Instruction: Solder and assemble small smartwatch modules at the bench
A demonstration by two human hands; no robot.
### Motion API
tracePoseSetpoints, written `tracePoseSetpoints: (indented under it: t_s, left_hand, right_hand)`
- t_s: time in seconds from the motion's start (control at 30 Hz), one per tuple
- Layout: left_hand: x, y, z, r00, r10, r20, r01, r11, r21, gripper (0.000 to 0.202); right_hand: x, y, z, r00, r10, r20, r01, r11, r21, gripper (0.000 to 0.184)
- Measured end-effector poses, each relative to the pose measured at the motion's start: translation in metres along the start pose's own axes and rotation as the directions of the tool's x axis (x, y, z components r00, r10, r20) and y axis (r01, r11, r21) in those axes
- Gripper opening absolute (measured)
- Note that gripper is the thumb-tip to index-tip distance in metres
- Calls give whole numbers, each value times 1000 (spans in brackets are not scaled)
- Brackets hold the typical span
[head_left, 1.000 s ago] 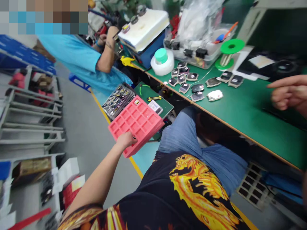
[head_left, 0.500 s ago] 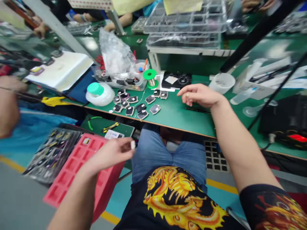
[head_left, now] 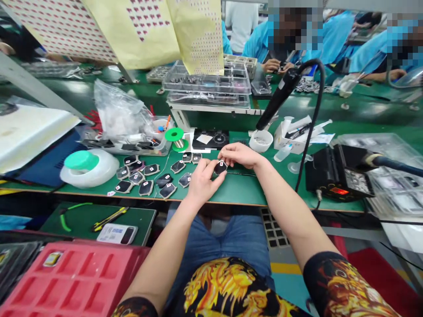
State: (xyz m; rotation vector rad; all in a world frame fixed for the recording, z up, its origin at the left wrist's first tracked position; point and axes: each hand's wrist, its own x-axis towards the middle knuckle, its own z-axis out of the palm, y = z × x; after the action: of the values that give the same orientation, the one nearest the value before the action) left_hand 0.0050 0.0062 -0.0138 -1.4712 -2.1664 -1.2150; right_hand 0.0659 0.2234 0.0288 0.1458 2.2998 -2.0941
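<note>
My left hand [head_left: 204,184] grips a dark watch face [head_left: 220,167] with a small label on it, thumb and fingers at its edges. On the far side of that piece is my right hand [head_left: 240,156], its fingers curled in against the edge. Several similar watch faces [head_left: 146,188] lie in a loose group on the green bench [head_left: 231,193], left of my hands. A green spool of solder wire [head_left: 175,134] stands behind them, beside a black fixture [head_left: 210,139] with a white square on it.
A red foam tray [head_left: 79,281] sits low at left, near a cutter knife [head_left: 110,219]. A white bottle with a teal cap [head_left: 89,167] stands on the bench. To the right are a white cup [head_left: 261,141], a hanging black tool [head_left: 279,97] and a black soldering station [head_left: 337,171].
My left hand has moved from above the red tray up to the bench, carrying the piece. My right hand has met it there. The view has tilted up.
</note>
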Motion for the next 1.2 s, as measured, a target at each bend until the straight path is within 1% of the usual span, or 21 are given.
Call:
tracePoseSetpoints:
  t_s: [0.13, 0.23, 0.3, 0.37, 0.43, 0.53, 0.73, 0.83, 0.9, 0.97, 1.1, 1.2]
  left_hand:
    - [-4, 1, -2, 1000, 14, -22, -14, 1000, 7, 30]
    - [-3, 1, -4, 999, 27, -46, -26, 1000, 9, 35]
    - [-2, 1, -5, 997, 38, -61, -37, 999, 13, 35]
    - [-2, 2, -5, 997, 40, -66, -39, 999, 11, 33]
    - [-1, 2, -5, 997, 43, -59, -43, 999, 5, 33]
    - [-2, 3, -7, 999, 36, -39, -36, 999, -9, 35]
    - [-3, 2, -6, 998, -40, 41, 41, 999, -35, 37]
    - [-2, 3, -6, 998, -29, 53, 31, 998, -49, 36]
    - [-2, 6, -8, 999, -22, 47, 25, 998, -64, 35]
    - [-2, 9, -8, 998, -45, 48, 49, 994, -93, 34]
    - [-1, 3, -2, 991, -119, 57, 127, 976, -178, 38]
    - [1, -2, 2, 985, -151, 85, 166, 962, -218, 37]
  right_hand:
    - [-1, -1, 2, 999, 21, 40, -19, 999, -33, 48]
    - [-3, -3, 3, 998, 37, 47, -35, 999, -36, 48]
    - [-4, -5, 3, 997, 48, 62, -46, 999, -21, 51]
    - [-4, -7, 3, 994, 47, 102, -48, 999, 8, 56]
    - [-5, -8, 3, 990, 29, 141, -34, 999, 38, 59]
    - [-6, -8, 2, 988, 9, 154, -19, 998, 63, 58]
    - [-5, -2, -2, 986, 49, 159, -61, 996, 71, 49]
    - [-4, 1, -3, 983, 43, 180, -54, 997, 55, 48]
    - [-7, 1, -2, 985, 57, 161, -69, 995, 70, 50]
    - [-9, 1, 0, 987, 108, 116, -123, 984, 131, 53]
    - [-6, 5, -3, 997, 52, 65, -57, 996, 71, 58]
    - [-3, 11, -6, 997, 37, 63, -41, 998, 55, 58]
